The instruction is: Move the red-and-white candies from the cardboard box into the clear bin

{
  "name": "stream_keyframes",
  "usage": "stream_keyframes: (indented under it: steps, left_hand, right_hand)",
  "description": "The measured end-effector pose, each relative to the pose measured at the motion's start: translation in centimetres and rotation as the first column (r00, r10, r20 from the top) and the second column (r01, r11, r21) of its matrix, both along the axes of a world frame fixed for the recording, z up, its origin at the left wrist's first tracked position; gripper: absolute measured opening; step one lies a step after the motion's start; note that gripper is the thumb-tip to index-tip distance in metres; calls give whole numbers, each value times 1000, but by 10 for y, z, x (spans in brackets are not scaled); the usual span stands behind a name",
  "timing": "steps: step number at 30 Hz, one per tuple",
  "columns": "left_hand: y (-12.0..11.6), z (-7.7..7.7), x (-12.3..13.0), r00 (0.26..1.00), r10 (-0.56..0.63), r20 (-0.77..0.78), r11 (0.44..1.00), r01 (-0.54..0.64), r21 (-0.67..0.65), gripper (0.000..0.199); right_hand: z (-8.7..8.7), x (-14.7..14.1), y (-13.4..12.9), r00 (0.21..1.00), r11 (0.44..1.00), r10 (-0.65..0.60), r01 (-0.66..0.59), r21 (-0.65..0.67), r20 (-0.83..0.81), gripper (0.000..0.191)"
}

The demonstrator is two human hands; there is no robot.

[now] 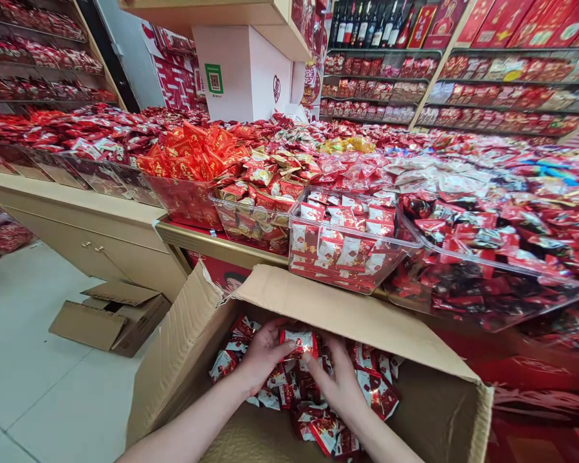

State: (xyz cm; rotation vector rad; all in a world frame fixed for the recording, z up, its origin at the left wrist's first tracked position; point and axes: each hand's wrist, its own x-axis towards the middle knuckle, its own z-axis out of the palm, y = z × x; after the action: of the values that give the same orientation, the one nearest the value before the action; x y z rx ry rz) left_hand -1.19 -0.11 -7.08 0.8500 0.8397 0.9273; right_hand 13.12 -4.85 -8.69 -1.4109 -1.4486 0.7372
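Both hands reach down into a large open cardboard box (174,360) that holds many red and white wrapped packets (325,431). My left hand (264,357) and my right hand (335,373) grip one red and white packet (299,342) between them, with both thumbs on its front face. The other fingers are partly hidden behind it. Loose packets lie beneath and around the hands. Just beyond the box flap, a clear plastic bin (347,247) contains similar packets standing in rows.
Clear bins of red (188,157), durian-labelled (265,193) and dark red sweets (482,238) line the counter. A smaller open carton (110,315) sits on the tiled floor at left. Shelves with packets and bottles (367,26) stand behind.
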Motion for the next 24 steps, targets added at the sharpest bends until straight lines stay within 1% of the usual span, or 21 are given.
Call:
stream_keyframes:
  steps: [1,2,3,5,7,9,12,15,18,19,21,23,24]
  left_hand:
    - [0,-1,1,1000,3,-12,1000,-3,12,43]
    - [0,-2,1,1000,-2,-21,1000,2,14,46]
    - [-1,-3,1,999,-9,-32,1000,9,9,46]
    - [-2,-6,0,997,-29,-76,999,26,-41,36]
    - [-3,-9,-1,992,-33,-119,992,19,-124,23]
    - [-3,-11,-3,992,-24,-125,983,0,-183,20]
    - [-2,-10,-3,996,-18,-89,975,-3,-224,22]
    - [-3,-4,-2,994,-77,-81,966,54,-252,25]
    - [-6,0,-2,979,-160,-128,969,130,-211,29]
    - [-6,-1,-2,976,-162,-143,972,133,-192,29]
    - [-6,-5,-3,975,-174,-135,970,146,-196,27]
    - [-3,-10,-6,961,-224,-161,968,201,-149,30]
    - [-2,-12,-7,953,-245,-180,969,236,-68,30]
  right_hand:
    - [-2,0,2,993,996,-40,30,-85,-115,32]
    - [-4,0,5,972,985,-58,20,-169,-226,29]
    - [-6,0,7,945,971,-57,-22,-236,-322,28]
    - [-6,2,9,889,948,-51,-100,-301,-456,25]
    - [-3,3,9,852,944,-63,-118,-309,-519,23]
    - [1,3,9,827,943,-74,-124,-309,-557,21]
    - [3,3,10,804,952,-90,-104,-289,-587,23]
    - [2,3,12,815,956,-90,-91,-281,-572,25]
    - [-1,0,12,815,946,-109,-91,-311,-570,29]
    - [-3,-2,11,806,940,-109,-108,-325,-582,32]
    - [-8,-5,11,803,931,-76,-156,-331,-592,38]
    - [-13,-8,11,839,946,-3,-173,-273,-544,39]
    - [-14,-9,12,866,960,33,-166,-224,-499,38]
